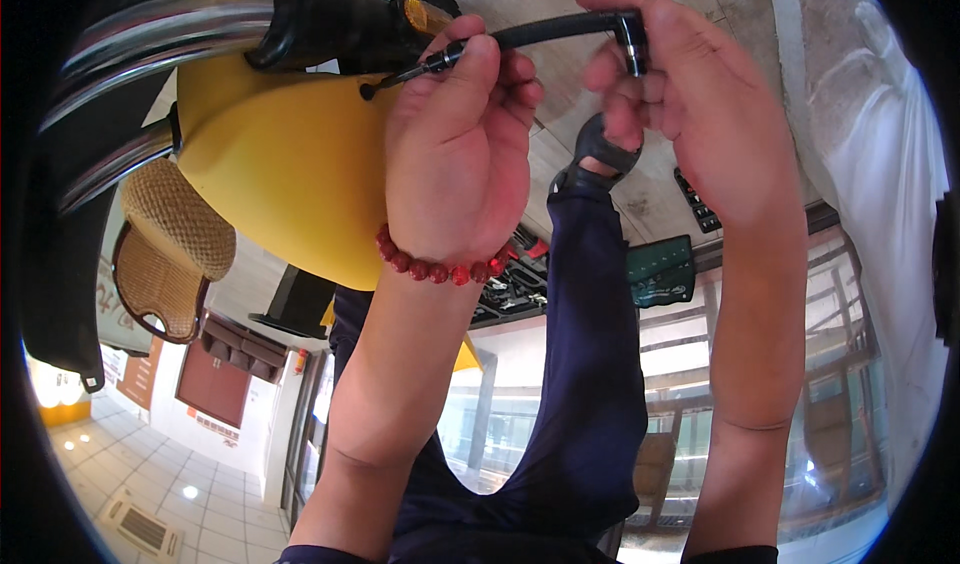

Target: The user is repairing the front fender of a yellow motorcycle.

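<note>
My left hand (455, 149), with a red bead bracelet (450, 271) at its wrist, pinches the straight end of a black right-angle driver tool (560, 32) between thumb and fingers. The tool's thin metal tip reaches a small dark screw (367, 91) on a yellow vehicle panel (270, 164). Whether the tip is seated in the screw, I cannot tell. The tool's curved black shaft runs right to an elbow with a short chrome end. My right hand (715, 114) has its fingers closed around that elbow, and they are slightly blurred.
Chrome tubes (165, 29) and a black sleeve (315, 19) lie above the panel. My shoe (605, 144) rests on the tiled floor. Beyond my legs are an open tool case (510, 289) and a green pouch (660, 271). White plastic sheeting (880, 164) hangs at the right; a wicker chair (160, 274) stands left.
</note>
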### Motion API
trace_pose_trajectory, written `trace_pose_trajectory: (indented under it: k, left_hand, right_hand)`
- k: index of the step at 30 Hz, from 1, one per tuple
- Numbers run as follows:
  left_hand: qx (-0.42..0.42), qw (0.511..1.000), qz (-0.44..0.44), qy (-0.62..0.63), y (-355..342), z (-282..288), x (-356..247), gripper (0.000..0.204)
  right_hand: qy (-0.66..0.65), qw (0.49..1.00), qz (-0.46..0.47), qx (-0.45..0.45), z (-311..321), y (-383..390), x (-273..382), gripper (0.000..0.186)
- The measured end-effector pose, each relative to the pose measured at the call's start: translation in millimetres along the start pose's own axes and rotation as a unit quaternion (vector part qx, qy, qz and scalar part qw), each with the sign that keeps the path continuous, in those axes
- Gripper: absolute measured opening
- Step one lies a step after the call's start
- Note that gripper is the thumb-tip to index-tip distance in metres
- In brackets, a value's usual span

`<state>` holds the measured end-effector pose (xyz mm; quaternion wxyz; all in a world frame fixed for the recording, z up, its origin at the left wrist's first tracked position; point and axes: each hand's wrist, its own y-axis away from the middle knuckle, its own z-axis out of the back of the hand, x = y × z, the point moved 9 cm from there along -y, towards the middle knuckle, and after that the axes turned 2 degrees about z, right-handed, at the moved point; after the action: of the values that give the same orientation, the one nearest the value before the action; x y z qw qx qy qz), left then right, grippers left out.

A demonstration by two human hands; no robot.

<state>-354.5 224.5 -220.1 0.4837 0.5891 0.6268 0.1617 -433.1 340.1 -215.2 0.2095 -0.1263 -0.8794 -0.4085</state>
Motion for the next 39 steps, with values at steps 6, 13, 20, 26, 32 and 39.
trace_pose_trajectory:
  k: [6, 13, 20, 26, 32, 39]
  left_hand:
    - [0.038, 0.998, 0.018, 0.055, -0.6, -1.5, 5.3, 0.015]
    - [-0.035, 0.999, -0.021, -0.002, 1.6, 9.5, -0.7, 0.018]
    - [-0.042, 0.999, -0.009, 0.011, 1.2, 12.2, 0.3, 0.016]
    - [-0.033, 0.999, -0.027, -0.008, -0.5, 4.5, -3.0, 0.013]
    - [-0.044, 0.998, -0.002, 0.034, 0.8, 4.1, -1.1, 0.012]
    - [-0.015, 1.000, -0.012, -0.010, -3.2, -0.3, -1.5, 0.011]
  right_hand:
    - [0.238, 0.963, 0.124, -0.003, 1.9, -1.0, 16.1, 0.038]
    - [0.110, 0.976, -0.012, -0.187, 13.8, 3.2, -0.8, 0.038]
    - [0.179, 0.982, -0.050, -0.023, 11.0, 0.6, -7.7, 0.034]
    - [0.160, 0.984, -0.026, -0.079, 14.3, 14.0, -10.5, 0.036]
    - [0.207, 0.978, 0.020, -0.017, 11.2, 2.3, -2.4, 0.036]
    - [0.153, 0.978, -0.025, -0.136, 21.9, 6.2, -8.3, 0.033]
